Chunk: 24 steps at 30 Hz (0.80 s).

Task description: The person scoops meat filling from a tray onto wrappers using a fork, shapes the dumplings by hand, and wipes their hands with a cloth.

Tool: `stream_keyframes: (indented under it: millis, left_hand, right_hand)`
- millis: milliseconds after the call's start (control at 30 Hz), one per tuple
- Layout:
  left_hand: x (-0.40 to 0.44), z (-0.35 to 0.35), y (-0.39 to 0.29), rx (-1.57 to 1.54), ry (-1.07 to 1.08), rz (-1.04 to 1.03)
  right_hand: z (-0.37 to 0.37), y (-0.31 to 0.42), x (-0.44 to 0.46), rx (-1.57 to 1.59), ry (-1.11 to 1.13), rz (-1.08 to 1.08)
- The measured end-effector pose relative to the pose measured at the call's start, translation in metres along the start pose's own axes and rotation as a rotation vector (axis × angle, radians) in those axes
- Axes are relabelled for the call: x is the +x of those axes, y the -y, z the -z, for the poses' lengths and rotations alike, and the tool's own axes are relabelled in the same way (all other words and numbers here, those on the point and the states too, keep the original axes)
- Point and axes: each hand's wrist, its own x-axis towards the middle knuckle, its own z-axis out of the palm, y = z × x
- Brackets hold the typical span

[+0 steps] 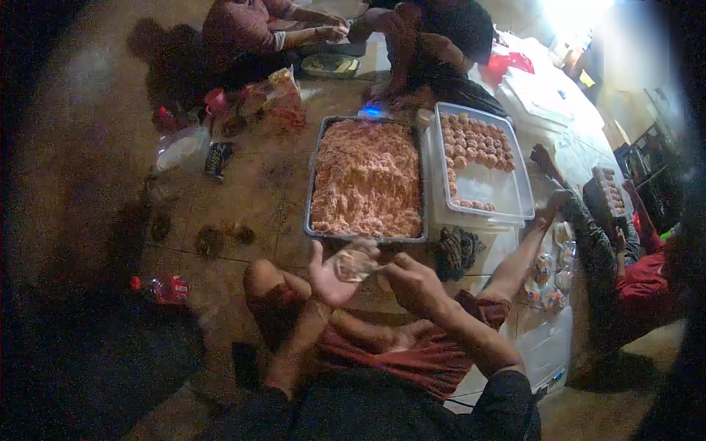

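Floor tiles [268,180] surround tray [404,239] and box [485,184]; left fingers [317,253] spread, right fingers [402,262] pinching utensil [376,269].

1 meat tray [423,191], 2 meatball ctnrs [489,187], 1 red btl [170,290].

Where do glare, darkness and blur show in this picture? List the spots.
Head view: a bright light glares white at upper right; head view: darkness and grain swallow the left edge and lower corners; head view: the left hand looks slightly smeared, perhaps from motion.
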Motion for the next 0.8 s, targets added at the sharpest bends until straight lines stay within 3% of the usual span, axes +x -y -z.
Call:
stream_keyframes:
  millis: [33, 100, 133, 267, 367, 433, 500, 567, 600, 667, 767, 800]
  left_hand:
    - [-0.003, -0.010, 0.001, -0.008, -0.029, 0.151]
    - [-0.008, 0.010, -0.007, -0.016, 0.031, 0.166]
    - [-0.013, 0.019, -0.013, -0.029, 0.025, 0.161]
    - [-0.020, 0.027, -0.012, -0.102, 0.001, 0.218]
    - [-0.023, 0.021, -0.022, -0.007, -0.099, 0.201]
    - [-0.032, 0.055, -0.030, -0.069, 0.090, 0.084]
    - [-0.041, 0.056, -0.030, -0.034, -0.040, 0.084]
    - [-0.040, 0.048, -0.028, 0.161, -0.332, 0.135]
    - [-0.038, 0.067, -0.028, 0.108, -0.172, 0.184]
    - [-0.038, 0.064, -0.022, 0.049, -0.223, 0.167]
    - [-0.042, 0.083, -0.022, 0.004, -0.285, 0.133]
    - [-0.045, 0.094, -0.022, 0.008, -0.288, 0.121]
  right_hand:
    - [-0.003, -0.004, 0.003, 0.114, -0.012, -0.007]
    - [0.005, -0.014, 0.005, -0.181, 0.100, 0.230]
    - [0.006, -0.015, 0.006, -0.262, 0.081, 0.228]
    - [0.006, 0.013, 0.012, -0.194, -0.018, 0.281]
    - [0.009, -0.005, 0.030, 0.127, 0.117, -0.068]
    - [0.026, -0.002, 0.045, -0.230, -0.034, 0.348]
    - [0.028, 0.024, 0.072, -0.021, 0.072, -0.011]
    - [0.029, 0.038, 0.106, -0.473, -0.058, 0.168]
    - [0.019, 0.033, 0.123, -0.479, -0.059, 0.173]
    - [-0.011, 0.011, 0.155, -0.472, -0.313, 0.298]
    - [-0.027, 0.026, 0.186, -0.574, -0.270, 0.161]
    - [-0.040, 0.015, 0.191, -0.579, -0.314, 0.225]
